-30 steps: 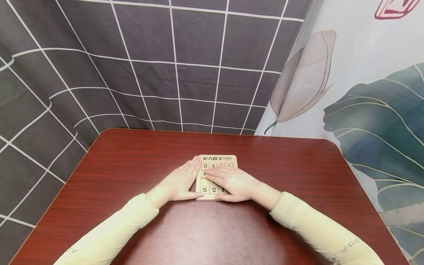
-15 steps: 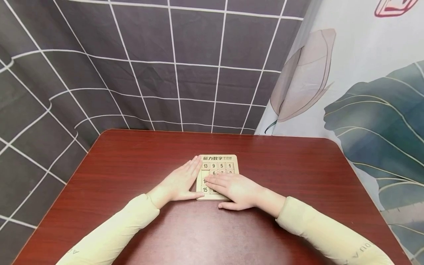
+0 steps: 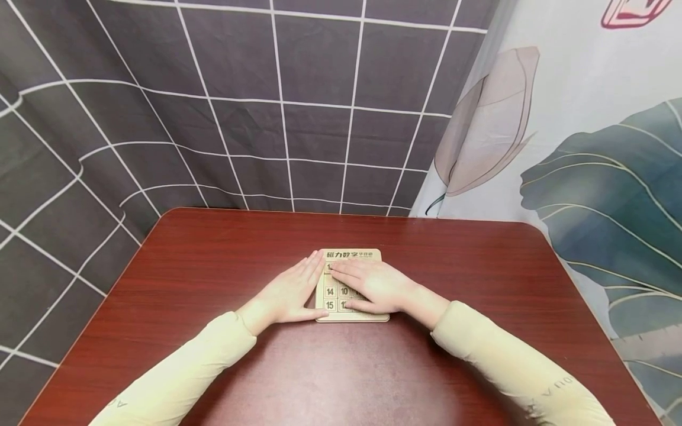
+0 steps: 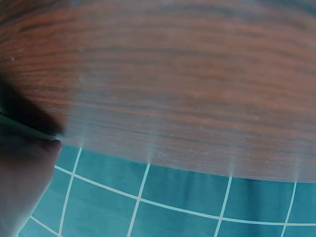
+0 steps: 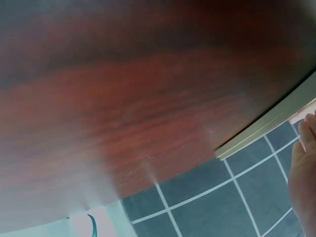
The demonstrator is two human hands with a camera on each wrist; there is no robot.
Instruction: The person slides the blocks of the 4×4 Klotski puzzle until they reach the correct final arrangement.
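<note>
A pale wooden number sliding puzzle (image 3: 354,318) lies flat on the table in the head view. My left hand (image 3: 292,293) rests along its left edge, fingers straight and together, the thumb stretched over the lower left corner. Across the right side of the board lies my right hand (image 3: 377,285), its straight fingertips on the top-left tile. Tile 14 (image 3: 330,291) and tile 15 (image 3: 330,305) show at the left, with a tileless slot above 14. The hand hides most right-hand tiles. In the right wrist view, the puzzle's side edge (image 5: 271,116) appears beside the fingers.
The table (image 3: 224,254) has a reddish-brown wood-grain top. Behind it hangs a dark grid-patterned curtain (image 3: 314,136), and a white curtain with leaf prints (image 3: 479,148) hangs on the right.
Tile 14 moved down one row between the oldest and middle frames. My right hand first shifted down, then up to the top-left tile. The left hand stays in place.
</note>
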